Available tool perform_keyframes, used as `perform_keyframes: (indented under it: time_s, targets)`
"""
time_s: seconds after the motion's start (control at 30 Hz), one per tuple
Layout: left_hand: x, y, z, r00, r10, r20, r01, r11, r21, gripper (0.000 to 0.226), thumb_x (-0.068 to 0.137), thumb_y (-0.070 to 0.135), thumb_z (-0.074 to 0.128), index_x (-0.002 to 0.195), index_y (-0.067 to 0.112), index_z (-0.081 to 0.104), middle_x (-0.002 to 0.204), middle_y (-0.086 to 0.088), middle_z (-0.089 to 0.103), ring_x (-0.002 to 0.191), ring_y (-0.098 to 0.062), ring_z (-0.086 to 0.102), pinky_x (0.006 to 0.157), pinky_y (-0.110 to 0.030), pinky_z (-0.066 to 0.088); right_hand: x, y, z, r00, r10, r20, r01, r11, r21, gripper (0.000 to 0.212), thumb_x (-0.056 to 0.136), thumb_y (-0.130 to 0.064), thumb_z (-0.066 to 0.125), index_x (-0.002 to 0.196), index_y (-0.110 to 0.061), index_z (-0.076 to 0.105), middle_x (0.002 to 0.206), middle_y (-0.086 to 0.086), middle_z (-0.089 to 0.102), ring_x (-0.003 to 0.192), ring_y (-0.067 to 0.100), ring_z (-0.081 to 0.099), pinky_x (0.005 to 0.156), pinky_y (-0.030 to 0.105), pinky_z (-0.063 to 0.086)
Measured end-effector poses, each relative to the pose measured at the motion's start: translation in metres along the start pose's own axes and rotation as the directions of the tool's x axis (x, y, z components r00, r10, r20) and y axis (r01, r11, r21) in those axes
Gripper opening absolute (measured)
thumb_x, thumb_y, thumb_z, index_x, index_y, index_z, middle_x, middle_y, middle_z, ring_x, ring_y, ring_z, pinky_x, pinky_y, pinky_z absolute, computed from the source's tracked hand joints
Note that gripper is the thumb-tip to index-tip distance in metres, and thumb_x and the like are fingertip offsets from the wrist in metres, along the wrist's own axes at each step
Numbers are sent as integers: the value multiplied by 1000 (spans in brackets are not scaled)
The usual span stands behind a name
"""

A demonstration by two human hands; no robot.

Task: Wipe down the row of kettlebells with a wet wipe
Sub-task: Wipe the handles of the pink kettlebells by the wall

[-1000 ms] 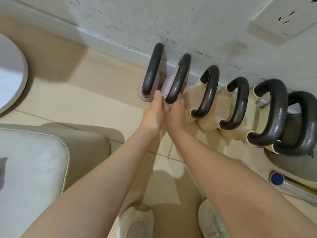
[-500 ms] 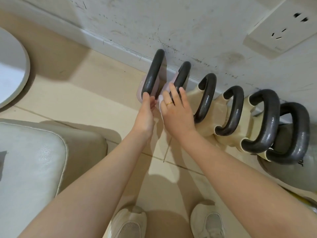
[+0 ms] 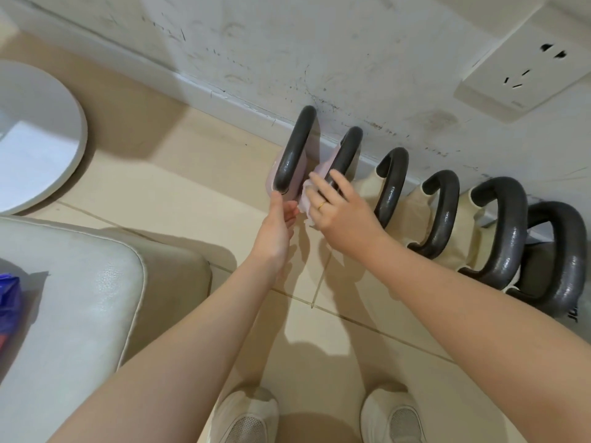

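Left hand [image 3: 277,230] observed with fingers extended and loosely spread, gripping nothing; its fingertips touch the lower front of the first pink kettlebell [image 3: 289,183], just below the foot of that bell's dark handle. Right hand [image 3: 339,209], immediately beside it, lies flat with fingers straight and a gold ring [image 3: 321,205] on one of them, pressing a white wet wipe [image 3: 306,204] against the second pink kettlebell [image 3: 332,169]; the wipe is bunched beneath palm and fingers, and only its left and lower edges show. Fingertips of this hand reach across the lower end of the second bell's handle. The row of kettlebells runs along the foot of the scuffed white wall [image 3: 351,59], continuing rightward with three cream-bodied bells [image 3: 415,203] and a larger dark grey bell [image 3: 556,251] at the far end, all with dark handles, standing close together on the beige tiled floor [image 3: 160,187]. A wall socket [image 3: 524,75] sits above the right portion of the row. At far left, a white round object [image 3: 38,135] and a pale cushioned seat [image 3: 80,298] are noted. White shoes [image 3: 249,417] appear at the bottom edge.
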State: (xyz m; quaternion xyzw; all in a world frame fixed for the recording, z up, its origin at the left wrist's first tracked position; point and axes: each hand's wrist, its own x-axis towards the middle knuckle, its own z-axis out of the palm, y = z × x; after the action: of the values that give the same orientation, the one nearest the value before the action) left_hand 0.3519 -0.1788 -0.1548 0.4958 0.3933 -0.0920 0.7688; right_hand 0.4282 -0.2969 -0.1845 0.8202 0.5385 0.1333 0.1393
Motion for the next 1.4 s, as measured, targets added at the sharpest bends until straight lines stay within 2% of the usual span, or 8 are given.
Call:
perform_keyframes:
  time_s: [0.4, 0.47, 0.6, 0.77, 0.87, 1.0, 1.13, 1.4]
  targets:
    - [6, 12, 21, 995, 84, 45, -91, 974, 205, 62, 99, 48, 13, 127, 13, 56, 116, 1, 61, 109, -9, 53, 86, -22, 38, 5, -18, -3, 896, 437, 83, -434, 817, 380, 38, 86, -4, 35, 112, -1, 62, 135, 14, 53, 131, 27, 44, 111, 46, 27]
    - [9, 13, 25, 996, 79, 47, -86, 979, 183, 61, 99, 48, 15, 124, 13, 57, 111, 1, 63, 107, -10, 55, 85, -21, 41, 2, -21, -12, 800, 579, 155, -554, 616, 560, 36, 92, -4, 36, 123, 0, 54, 135, 14, 51, 131, 30, 40, 112, 40, 24]
    - [15, 10, 26, 997, 80, 7, -80, 979, 187, 55, 99, 47, 18, 114, 15, 60, 108, 2, 66, 113, -16, 55, 100, -34, 39, 4, -13, -50, 487, 848, 210, -694, 229, 683, 20, 96, -8, 38, 101, 0, 56, 103, 14, 56, 92, 27, 53, 72, 22, 30]
    - [16, 18, 35, 992, 124, 30, -128, 969, 211, 54, 100, 42, 17, 120, 15, 60, 115, -1, 65, 110, -14, 56, 85, -25, 38, 24, -1, -46, 315, 749, 583, -814, -103, 572, 16, 94, -11, 40, 97, -7, 55, 102, 12, 59, 89, 24, 53, 71, 27, 36]
    - [14, 19, 35, 995, 94, 32, -98, 980, 175, 54, 100, 44, 20, 122, 13, 58, 112, -1, 63, 107, -13, 55, 87, -24, 38, 41, -7, -44, 199, 542, 817, -627, -570, 531, 18, 97, -17, 36, 101, -8, 51, 98, 13, 59, 92, 26, 56, 76, 32, 44]
    - [16, 17, 31, 996, 80, 48, -88, 977, 192, 58, 99, 46, 19, 127, 12, 57, 117, -1, 64, 113, -12, 55, 96, -27, 37, 37, -15, -54, 291, 390, 874, -352, -806, 476, 20, 99, -18, 36, 112, -5, 46, 91, 6, 59, 79, 6, 55, 64, 17, 46]
    - [16, 18, 33, 993, 113, 46, -120, 970, 212, 57, 100, 46, 18, 126, 13, 56, 115, 0, 63, 113, -13, 53, 100, -28, 35, 46, 14, -37, 269, 446, 854, -187, -846, 500, 12, 94, -29, 42, 101, -20, 44, 98, 11, 53, 95, 28, 53, 77, 38, 47]
    - [24, 16, 30, 988, 105, 118, -125, 976, 179, 63, 99, 47, 13, 124, 13, 60, 116, -2, 67, 101, -3, 58, 79, -17, 40, 39, -17, -32, 431, 561, 706, -239, -684, 690, 54, 101, -41, 19, 149, -25, 1, 149, -6, 24, 127, 7, 35, 95, 16, 32]
